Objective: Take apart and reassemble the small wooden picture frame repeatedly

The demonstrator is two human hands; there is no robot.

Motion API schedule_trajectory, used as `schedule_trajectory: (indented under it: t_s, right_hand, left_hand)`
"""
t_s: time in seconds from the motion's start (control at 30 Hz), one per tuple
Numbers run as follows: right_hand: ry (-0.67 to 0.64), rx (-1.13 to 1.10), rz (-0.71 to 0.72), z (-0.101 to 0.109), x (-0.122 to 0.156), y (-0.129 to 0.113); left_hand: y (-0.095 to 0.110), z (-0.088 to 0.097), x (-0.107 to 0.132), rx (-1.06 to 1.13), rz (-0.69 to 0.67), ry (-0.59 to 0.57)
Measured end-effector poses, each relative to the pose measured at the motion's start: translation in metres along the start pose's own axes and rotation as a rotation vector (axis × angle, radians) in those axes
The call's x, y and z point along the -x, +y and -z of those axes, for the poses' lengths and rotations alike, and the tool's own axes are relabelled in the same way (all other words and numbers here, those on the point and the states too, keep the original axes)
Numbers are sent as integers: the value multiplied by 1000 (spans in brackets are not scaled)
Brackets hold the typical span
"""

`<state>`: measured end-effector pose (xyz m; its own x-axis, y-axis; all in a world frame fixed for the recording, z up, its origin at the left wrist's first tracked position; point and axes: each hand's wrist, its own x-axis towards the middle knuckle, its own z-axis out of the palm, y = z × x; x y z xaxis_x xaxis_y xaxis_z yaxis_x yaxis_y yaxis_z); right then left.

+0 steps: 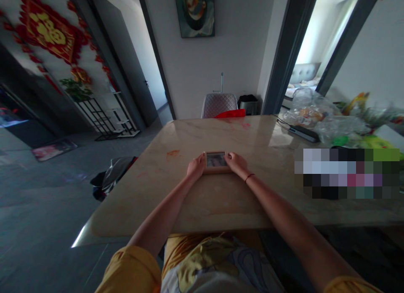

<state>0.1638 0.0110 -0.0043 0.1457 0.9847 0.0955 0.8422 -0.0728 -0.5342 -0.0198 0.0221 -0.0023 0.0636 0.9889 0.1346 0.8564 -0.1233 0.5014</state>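
A small rectangular frame (pixel 216 160), with a pinkish-tan rim and a grey, shiny face, rests on or just above the middle of the marble-look table (pixel 217 204). I cannot make out what its face shows. Around its left edge my left hand (pixel 197 166) is closed, fingers bent and thumb near the top corner. My right hand (pixel 236 163), with a thin dark red band at the wrist, grips the opposite edge. The fingers under or behind the frame are hidden.
Plastic bags (pixel 315 112) and a dark elongated device (pixel 304 133) crowd the table's right side, beside a pixelated patch. A quilted chair (pixel 220 104) stands at the far edge, near a red item (pixel 232 113). A dark bag (pixel 115 173) sits off the left edge.
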Motion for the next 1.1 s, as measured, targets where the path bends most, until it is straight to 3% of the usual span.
schedule_trajectory:
  t_s: [0.17,0.3,0.4,0.6,0.77,0.93,1.03,1.1]
  right_hand:
    - [99,-6,158,4,-1,13]
    - [56,138,385,8,0,24]
    - [13,257,444,6,1,28]
    - [-10,281,428,3,0,28]
    - [117,35,352,7,-3,28]
    - [226,-189,292,11,-8,29]
    - [196,-168,259,11,-9,30]
    - [107,-141,276,9,-8,30]
  left_hand:
    - [-5,10,3,-129,-23,36]
    - [-11,20,6,-250,-99,10]
    - [-12,19,7,-294,-179,-41]
    - [-11,13,10,-263,-236,-50]
    - [-17,15,7,-107,-127,10]
    - [-20,18,5,-1,-146,106]
    - [-17,22,8,-4,-140,154]
    - [-15,23,10,-56,-100,147]
